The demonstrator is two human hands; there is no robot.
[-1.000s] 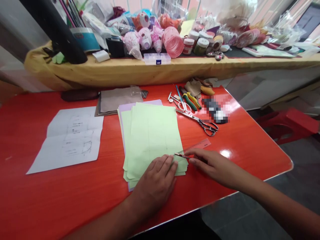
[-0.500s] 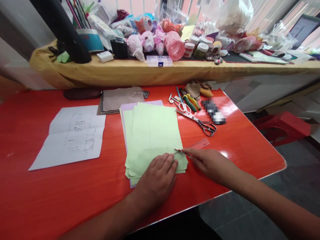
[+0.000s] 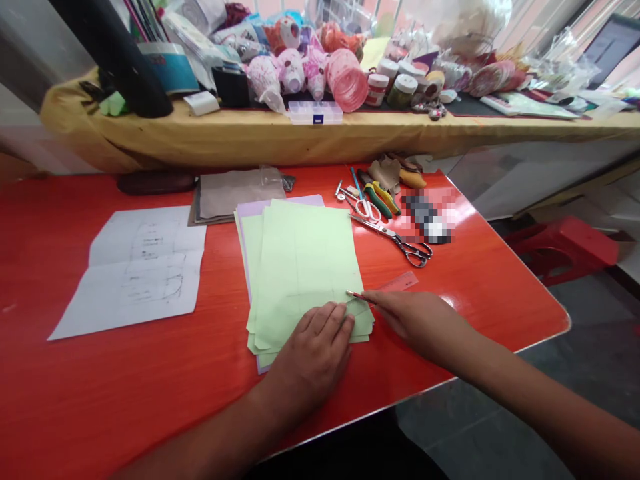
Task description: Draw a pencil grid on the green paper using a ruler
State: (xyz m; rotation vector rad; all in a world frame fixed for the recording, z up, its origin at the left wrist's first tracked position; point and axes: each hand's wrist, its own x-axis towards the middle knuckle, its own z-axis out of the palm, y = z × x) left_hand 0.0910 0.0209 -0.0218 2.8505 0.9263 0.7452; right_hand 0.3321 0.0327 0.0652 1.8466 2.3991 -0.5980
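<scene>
Light green sheets (image 3: 305, 260) lie stacked on the red table (image 3: 200, 393), with faint pencil lines on the top one and purple paper (image 3: 243, 211) below. My left hand (image 3: 317, 340) lies flat over the lower right part of the stack, its fingers stretched out. Beside it, my right hand (image 3: 413, 320) grips a thin pencil (image 3: 356, 295) whose visible end is over the top sheet. A clear pinkish ruler (image 3: 403, 282) shows just beyond the right hand, partly hidden behind it.
Large scissors (image 3: 393, 237), white-handled scissors (image 3: 367, 210) and pliers (image 3: 383, 197) lie right of the stack. A creased white sheet with sketches (image 3: 135, 267) is at the left. Grey-brown sheets (image 3: 235, 193) lie behind. A cluttered ledge (image 3: 240, 140) runs along the back.
The view has shifted slightly. The pencil in my right hand has tilted a little over the top sheet. My left hand remains on the paper.
</scene>
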